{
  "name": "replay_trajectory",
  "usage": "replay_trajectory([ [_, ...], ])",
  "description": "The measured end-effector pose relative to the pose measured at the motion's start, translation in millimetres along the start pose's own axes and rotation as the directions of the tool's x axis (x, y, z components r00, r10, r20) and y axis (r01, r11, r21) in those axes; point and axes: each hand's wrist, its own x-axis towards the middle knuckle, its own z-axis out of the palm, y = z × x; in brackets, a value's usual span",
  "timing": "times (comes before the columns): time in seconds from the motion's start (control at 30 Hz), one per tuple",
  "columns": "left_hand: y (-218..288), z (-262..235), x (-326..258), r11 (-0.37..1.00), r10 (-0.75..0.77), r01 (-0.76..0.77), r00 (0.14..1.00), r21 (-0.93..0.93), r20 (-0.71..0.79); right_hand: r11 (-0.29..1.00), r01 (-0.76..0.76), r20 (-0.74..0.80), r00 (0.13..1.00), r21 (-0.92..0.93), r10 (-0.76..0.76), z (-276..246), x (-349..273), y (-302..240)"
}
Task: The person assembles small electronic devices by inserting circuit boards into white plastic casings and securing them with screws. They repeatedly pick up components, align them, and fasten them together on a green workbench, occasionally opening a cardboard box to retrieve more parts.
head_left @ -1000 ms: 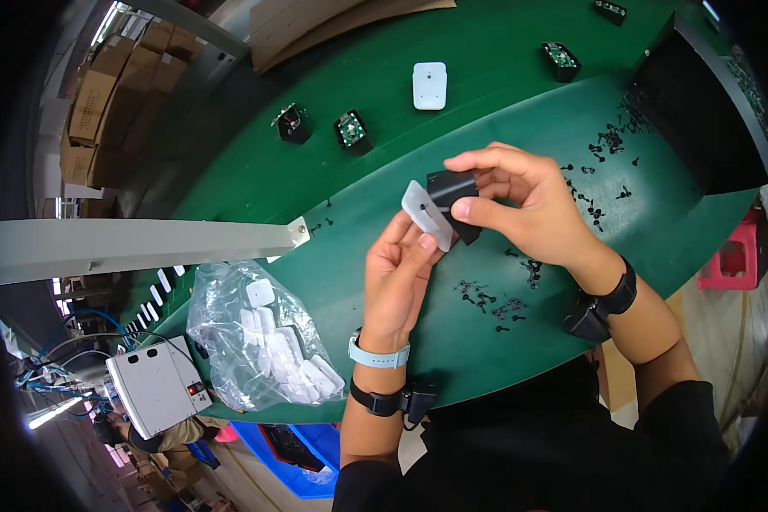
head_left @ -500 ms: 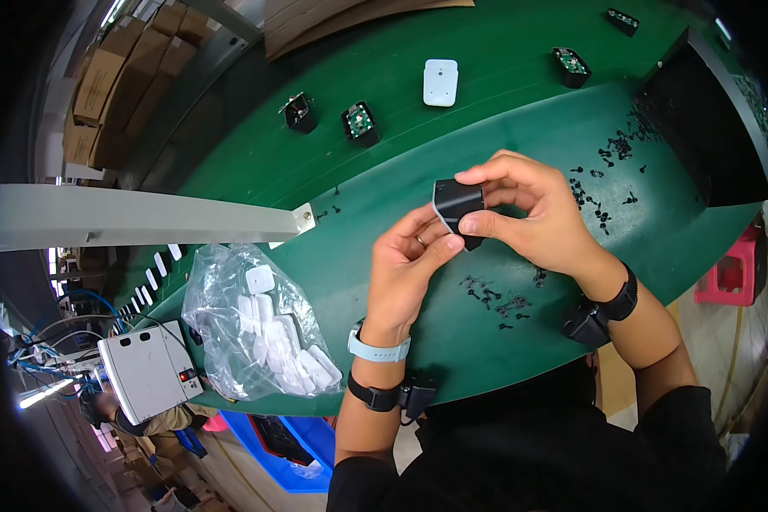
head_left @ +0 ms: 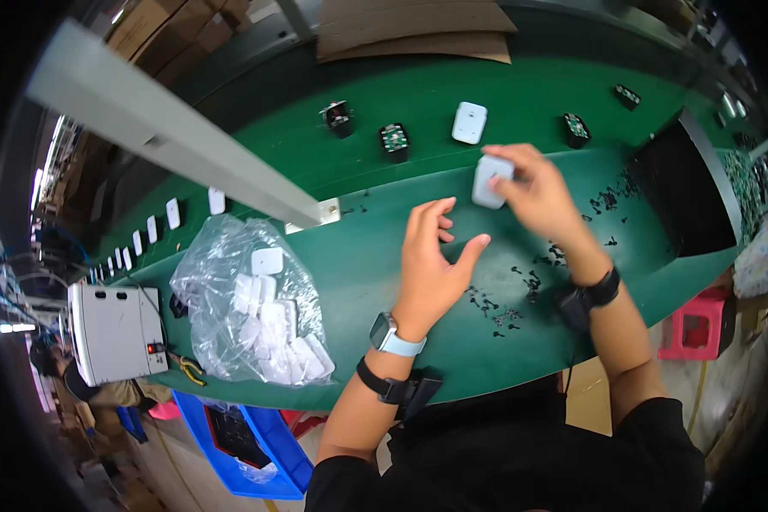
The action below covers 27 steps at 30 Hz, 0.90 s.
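Observation:
My right hand (head_left: 542, 200) is closed on a small boxy device case (head_left: 489, 189), its white cover turned up toward me, above the workbench near the green belt. My left hand (head_left: 435, 277) hovers to its lower left, thumb and fingers apart, holding nothing. Just beyond the held case, a similar white-covered case (head_left: 469, 123) lies on the belt. Black housings with exposed circuit boards stand along the belt, among them one housing (head_left: 394, 143) at left of centre and another housing (head_left: 575, 130) at the right. Loose black screws (head_left: 495, 317) lie below my hands.
A clear plastic bag (head_left: 222, 341) of white covers lies to the left, beside a white machine (head_left: 115, 334) and pliers (head_left: 188, 369). A metal post (head_left: 179, 141) crosses the upper left. A black bin (head_left: 683, 192) lies at right; a blue crate (head_left: 286, 456) sits below the bench.
My left hand has let go of the case. My right hand has carried it slightly right toward the belt and turned its white cover up. The whole view has swung.

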Motion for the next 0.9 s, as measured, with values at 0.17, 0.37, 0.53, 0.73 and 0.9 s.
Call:
replay_trajectory([
  [0.17,-10,-10,-1,1.000,-0.001,0.001,1.000,0.003,-0.028,0.959,-0.187,-0.085,0.981,-0.212,0.173,-36,80,51],
  [0.37,12,-40,4,0.967,0.067,-0.046,0.995,0.252,-0.074,0.745,-0.065,-0.139,0.990,-0.664,-0.037,-57,92,75],
  [0.53,-4,-138,-19,0.737,-0.008,0.113,0.987,0.667,-0.158,0.898,0.132,-0.132,0.970,-0.419,-0.204,-28,41,-8],
  [0.73,-57,-228,-19,0.386,-0.292,0.112,0.957,0.916,0.006,0.946,0.254,0.107,0.966,-0.200,-0.236,-4,-29,-44],
  [0.9,-70,-243,-3,0.440,-0.394,0.172,0.919,0.881,0.017,0.975,0.209,0.526,0.839,-0.074,-0.140,-18,-49,-33],
])
